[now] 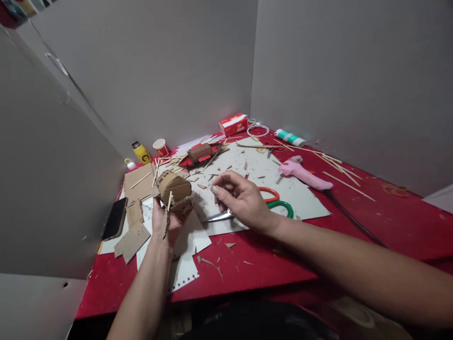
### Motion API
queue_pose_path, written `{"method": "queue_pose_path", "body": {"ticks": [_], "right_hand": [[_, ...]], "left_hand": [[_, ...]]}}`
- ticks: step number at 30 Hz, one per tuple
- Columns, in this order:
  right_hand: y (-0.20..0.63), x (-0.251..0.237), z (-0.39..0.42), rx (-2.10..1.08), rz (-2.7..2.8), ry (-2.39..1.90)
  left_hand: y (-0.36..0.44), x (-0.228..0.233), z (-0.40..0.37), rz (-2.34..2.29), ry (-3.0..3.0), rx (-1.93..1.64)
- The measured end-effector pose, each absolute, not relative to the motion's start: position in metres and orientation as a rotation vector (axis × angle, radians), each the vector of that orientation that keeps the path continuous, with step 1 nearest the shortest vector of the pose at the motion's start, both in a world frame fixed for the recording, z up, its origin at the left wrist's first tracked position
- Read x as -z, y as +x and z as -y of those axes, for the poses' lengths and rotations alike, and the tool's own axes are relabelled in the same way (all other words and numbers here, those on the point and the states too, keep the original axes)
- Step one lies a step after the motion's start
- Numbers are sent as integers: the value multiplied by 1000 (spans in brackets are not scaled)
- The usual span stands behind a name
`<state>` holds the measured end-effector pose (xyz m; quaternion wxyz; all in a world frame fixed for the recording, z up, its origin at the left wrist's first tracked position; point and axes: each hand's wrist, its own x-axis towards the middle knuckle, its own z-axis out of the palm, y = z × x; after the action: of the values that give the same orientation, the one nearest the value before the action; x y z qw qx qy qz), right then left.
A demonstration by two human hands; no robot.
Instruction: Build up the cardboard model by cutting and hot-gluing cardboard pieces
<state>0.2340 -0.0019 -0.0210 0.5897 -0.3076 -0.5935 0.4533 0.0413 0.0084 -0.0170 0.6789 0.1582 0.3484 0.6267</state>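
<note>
Cardboard drum model (174, 188) is gripped from below by the left hand (169, 222), lifted off the red table (396, 222).

Right hand (240, 198) is held just right of it, fingertips pinched together, what's pinched can't be made out; scissors (262, 204) are lying right under that hand, pink glue gun (303, 174) farther off behind it.

Dim, even overhead light, soft shadows, no glare; wide-angle bending at edges, slightly soft focus throughout.

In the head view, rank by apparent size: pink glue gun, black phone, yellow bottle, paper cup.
1. pink glue gun
2. black phone, though it lies nearer the camera
3. yellow bottle
4. paper cup, close to the bottle; unsure
</note>
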Motion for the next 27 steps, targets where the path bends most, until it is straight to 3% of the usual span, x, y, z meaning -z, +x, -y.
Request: {"method": "queue_pose_path", "body": {"ticks": [8,21,27], "right_hand": [[239,15,-7,-1220,1271,-760],[234,21,-10,-1880,1232,-789],[234,20,-5,-2031,1215,-713]], "left_hand": [[42,2,-5,-788,359,-1499],[52,9,-7,-890,459,-1509],[49,11,-1,-825,514,-1474]]}}
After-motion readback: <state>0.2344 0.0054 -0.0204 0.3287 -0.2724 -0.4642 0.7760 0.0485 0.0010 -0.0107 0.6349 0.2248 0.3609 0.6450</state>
